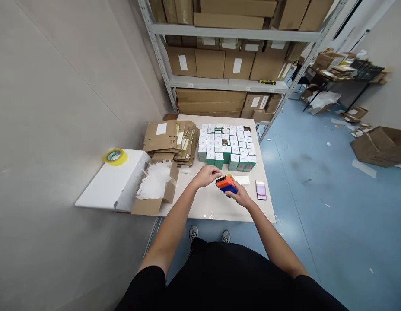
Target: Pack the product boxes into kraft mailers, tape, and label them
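Note:
My right hand [242,196] is wrapped round an orange and blue tape dispenser [227,183] and holds it over the front part of the white table [200,202]. A bit of yellow tape shows behind the dispenser. To its left is my left hand [207,176], fingers bent and drawn together near the dispenser's dark front edge. Whatever those fingertips pinch, if anything, is too small to make out. Beyond both hands stand rows of small white-topped green boxes [228,144], a few with open tops. A white slip [242,180] lies just behind my right hand.
At the left are flattened cartons [160,136], an open carton with white paper [155,180], and a tape roll [115,157] on a white box [106,185]. A phone [261,190] lies at the right edge. Behind the table rises a shelf rack [229,83] of cartons.

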Available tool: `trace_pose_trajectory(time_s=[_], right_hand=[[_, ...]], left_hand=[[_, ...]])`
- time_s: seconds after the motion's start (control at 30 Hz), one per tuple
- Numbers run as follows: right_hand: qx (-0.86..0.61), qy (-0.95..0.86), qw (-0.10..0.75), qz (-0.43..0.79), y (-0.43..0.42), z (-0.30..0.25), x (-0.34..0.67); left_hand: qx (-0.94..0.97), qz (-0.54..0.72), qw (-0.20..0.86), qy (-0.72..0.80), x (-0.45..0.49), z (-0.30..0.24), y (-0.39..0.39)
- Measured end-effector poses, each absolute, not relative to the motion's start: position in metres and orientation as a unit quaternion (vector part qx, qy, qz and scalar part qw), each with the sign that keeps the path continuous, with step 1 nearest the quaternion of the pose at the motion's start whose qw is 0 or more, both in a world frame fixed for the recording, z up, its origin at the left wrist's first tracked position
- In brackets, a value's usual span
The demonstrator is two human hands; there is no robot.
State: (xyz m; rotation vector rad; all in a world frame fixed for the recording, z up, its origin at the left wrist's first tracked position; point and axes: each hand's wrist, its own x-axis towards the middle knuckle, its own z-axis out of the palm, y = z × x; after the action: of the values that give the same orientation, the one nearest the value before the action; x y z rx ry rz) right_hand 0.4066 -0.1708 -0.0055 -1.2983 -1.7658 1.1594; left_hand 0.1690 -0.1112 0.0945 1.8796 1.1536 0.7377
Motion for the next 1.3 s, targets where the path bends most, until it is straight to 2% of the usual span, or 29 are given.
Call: trace_pose_trajectory(time_s=[0.1, 0.27, 0.47, 0.7, 1.07, 1.3], right_hand=[[-0.468, -0.665, 0.331, 0.480, -0.168, 0.000, 0.393], [-0.504, -0.635, 0.340, 0.477, -0.167, -0.008, 0.375], [-0.565, -0.614, 0.371, 0.407, -0.159, -0.023, 0.348], [-0.574, -0.619, 0.396, 0.360, -0.130, 0.001, 0.315], [-0.499, -0.719, 0.352, 0.333, -0.084, 0.021, 0.200], [-0.434, -0.800, 0.269, 0.317, -0.067, 0.016, 0.078]], left_hand=[[0.761, 0.309, 0.319, 0.473, 0.154, 0.102, -0.112], [0.756, 0.344, 0.250, 0.498, 0.130, 0.111, -0.111], [0.768, 0.376, 0.248, 0.455, 0.118, 0.113, -0.125], [0.683, 0.473, 0.235, 0.505, 0.075, 0.118, -0.148], [0.532, 0.574, 0.215, 0.584, -0.021, 0.092, -0.153], [0.481, 0.597, 0.137, 0.627, -0.091, 0.092, -0.187]])
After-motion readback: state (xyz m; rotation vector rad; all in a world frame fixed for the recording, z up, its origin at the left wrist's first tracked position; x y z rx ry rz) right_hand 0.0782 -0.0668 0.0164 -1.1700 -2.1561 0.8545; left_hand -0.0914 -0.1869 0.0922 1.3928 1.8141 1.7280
